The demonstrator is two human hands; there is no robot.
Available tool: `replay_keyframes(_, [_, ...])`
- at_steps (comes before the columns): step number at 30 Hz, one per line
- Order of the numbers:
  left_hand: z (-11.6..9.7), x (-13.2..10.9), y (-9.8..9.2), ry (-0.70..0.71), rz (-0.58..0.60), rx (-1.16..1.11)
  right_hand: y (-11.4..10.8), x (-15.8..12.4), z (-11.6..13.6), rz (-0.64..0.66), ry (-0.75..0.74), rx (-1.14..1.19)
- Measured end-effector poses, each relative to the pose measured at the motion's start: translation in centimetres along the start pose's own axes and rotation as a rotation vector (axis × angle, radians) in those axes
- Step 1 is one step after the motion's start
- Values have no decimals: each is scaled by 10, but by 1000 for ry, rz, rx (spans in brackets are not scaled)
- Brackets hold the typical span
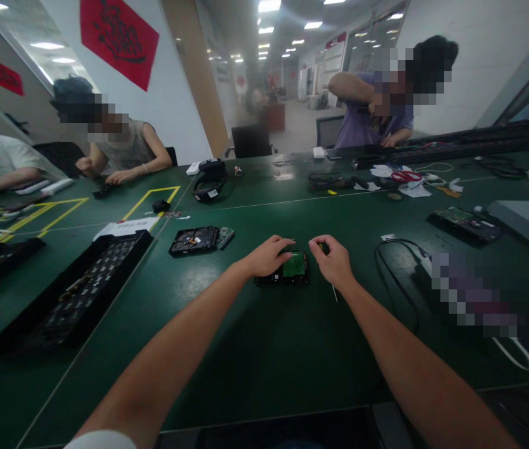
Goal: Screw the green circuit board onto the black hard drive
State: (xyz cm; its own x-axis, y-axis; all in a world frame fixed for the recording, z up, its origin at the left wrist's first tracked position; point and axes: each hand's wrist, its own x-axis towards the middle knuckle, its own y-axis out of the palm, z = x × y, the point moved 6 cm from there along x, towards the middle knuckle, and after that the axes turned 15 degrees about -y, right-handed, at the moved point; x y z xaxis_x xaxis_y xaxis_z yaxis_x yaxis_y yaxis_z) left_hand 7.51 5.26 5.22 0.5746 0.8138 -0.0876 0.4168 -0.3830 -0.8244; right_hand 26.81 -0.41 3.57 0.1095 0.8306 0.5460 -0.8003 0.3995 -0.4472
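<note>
A hard drive (pixel 271 281) with a green circuit board (pixel 295 264) facing up lies on the table in front of me. My left hand (pixel 271 254) rests over its left part, thumb and fingers stretched out and apart, thumb near the board. Just right of the drive, my right hand (pixel 332 259) is closed around a screwdriver (pixel 335 293); its thin shaft points down toward me, and a dark handle with some yellow shows between the fingers. The fingertips of this hand are apart from the drive.
Left of me lie another hard drive (pixel 193 241), a loose circuit board (pixel 225 237) and a long black tray (pixel 91 293). To the right are a cable (pixel 398 249), a third drive (pixel 465 224) and a grey metal box (pixel 526 221). Red scissors (pixel 406 176) lie farther back. Several people sit opposite.
</note>
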Motion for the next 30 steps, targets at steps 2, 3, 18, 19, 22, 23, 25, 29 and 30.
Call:
replay_keyframes(2, [7, -12, 3, 20, 56, 26, 0, 0, 1, 3, 13, 21])
replay_keyframes(3, [9, -19, 4, 14, 73, 43, 0, -1, 1, 9, 22, 34])
replay_keyframes(18, [10, -154, 10, -235, -70, 215, 12, -6, -16, 133, 158, 147])
replay_keyframes(19, [10, -162, 11, -222, -57, 198, 13, -6, -16, 145, 165, 146])
replay_keyframes(22, [15, -175, 9, -199, -20, 131, 14, -7, -17, 176, 169, 125])
replay_keyframes(23, [17, -176, 8, -196, 1, 111, 15, -7, -17, 182, 166, 119])
replay_keyframes(25, [23, -173, 4, -199, 23, 101, 16, -6, -17, 179, 158, 113])
replay_keyframes(29, [30, -155, -4, -162, -37, 191, 18, -6, -18, 181, 126, 113])
replay_keyframes(30, [30, -150, -4, -148, -41, 199, 19, -6, -18, 188, 117, 112])
